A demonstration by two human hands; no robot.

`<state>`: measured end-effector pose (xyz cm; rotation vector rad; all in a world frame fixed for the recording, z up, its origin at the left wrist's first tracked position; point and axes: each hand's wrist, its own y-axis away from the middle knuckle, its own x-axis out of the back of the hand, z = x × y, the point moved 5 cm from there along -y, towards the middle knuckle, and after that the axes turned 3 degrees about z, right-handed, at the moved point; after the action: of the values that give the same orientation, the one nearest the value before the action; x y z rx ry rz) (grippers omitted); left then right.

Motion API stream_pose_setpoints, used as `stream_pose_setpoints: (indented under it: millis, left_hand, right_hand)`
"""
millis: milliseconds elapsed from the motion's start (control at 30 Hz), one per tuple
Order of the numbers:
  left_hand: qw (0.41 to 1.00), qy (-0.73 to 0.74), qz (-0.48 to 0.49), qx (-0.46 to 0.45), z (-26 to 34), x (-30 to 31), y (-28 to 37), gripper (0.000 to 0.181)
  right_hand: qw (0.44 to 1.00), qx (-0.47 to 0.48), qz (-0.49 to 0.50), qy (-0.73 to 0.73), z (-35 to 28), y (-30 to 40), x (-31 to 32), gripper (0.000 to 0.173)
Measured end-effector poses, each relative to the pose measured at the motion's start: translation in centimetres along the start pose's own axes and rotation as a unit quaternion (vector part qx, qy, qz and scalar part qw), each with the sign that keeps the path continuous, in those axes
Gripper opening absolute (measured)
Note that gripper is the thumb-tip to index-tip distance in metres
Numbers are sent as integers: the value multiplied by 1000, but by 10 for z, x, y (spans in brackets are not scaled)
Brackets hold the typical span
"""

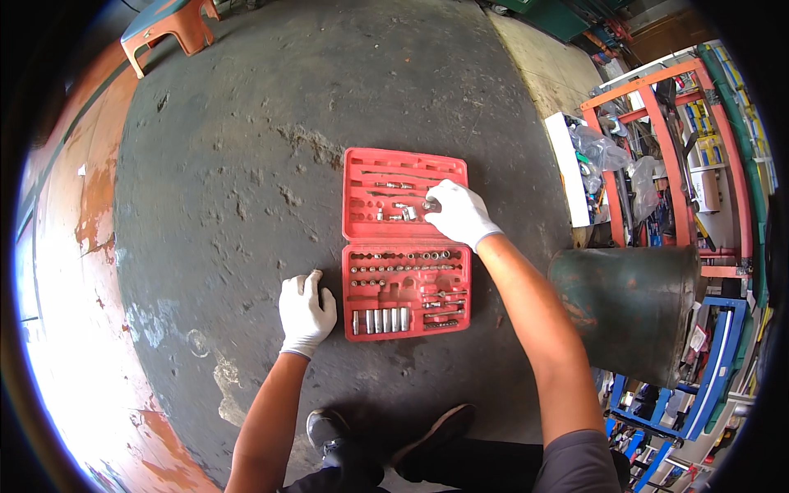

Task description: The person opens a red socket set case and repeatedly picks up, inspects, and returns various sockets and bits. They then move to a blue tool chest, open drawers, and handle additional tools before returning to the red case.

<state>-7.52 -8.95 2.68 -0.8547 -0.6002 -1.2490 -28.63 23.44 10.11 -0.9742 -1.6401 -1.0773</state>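
Observation:
A red plastic socket-set case (407, 233) lies unfolded on the floor in front of my feet. My right hand (459, 212), in a white glove, is over its far half. Thumb and fingertips close around a small metal socket (429, 205) there. Beside them in that half lie loose sockets (408, 213) and a short metal piece (394, 185). The near half holds rows of small sockets (400, 268), several long chrome sockets (386, 320) and drive tools (444, 304). My left hand (308, 311), also gloved, hovers left of the case, thumb apart from the fingers, holding nothing visible.
A dark metal drum (622, 308) stands at the right, near an orange metal frame (650, 117) and a blue frame (715, 370). Behind them are cluttered shelves. An orange plastic stool (179, 31) is at the far left. The concrete floor (234, 154) is pitted.

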Motion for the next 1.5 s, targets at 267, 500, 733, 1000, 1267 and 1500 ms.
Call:
stream_pose_setpoints:
  millis: [267, 500, 733, 1000, 1267, 1500]
  left_hand:
    - [1000, 6, 4, -7, 0, -2, -1, 39]
    - [999, -1, 28, -24, -4, 1, 0, 37]
    - [1000, -2, 11, -13, 1, 0, -2, 38]
    - [1000, -8, 18, -20, 4, 1, -3, 38]
    - [1000, -12, 10, -9, 0, 1, -1, 39]
    - [1000, -17, 11, -15, 2, -1, -2, 37]
  right_hand:
    - [999, -25, -16, 17, -4, 4, -10, 20]
    - [993, -83, -4, -81, 10, 64, 4, 21]
    - [998, -25, -6, -56, 44, 121, -20, 19]
    - [997, -25, -37, 60, 38, 119, -25, 21]
    - [999, -10, 25, -47, 13, 96, 4, 41]
    - [998, 29, -5, -59, -30, 12, -8, 31]
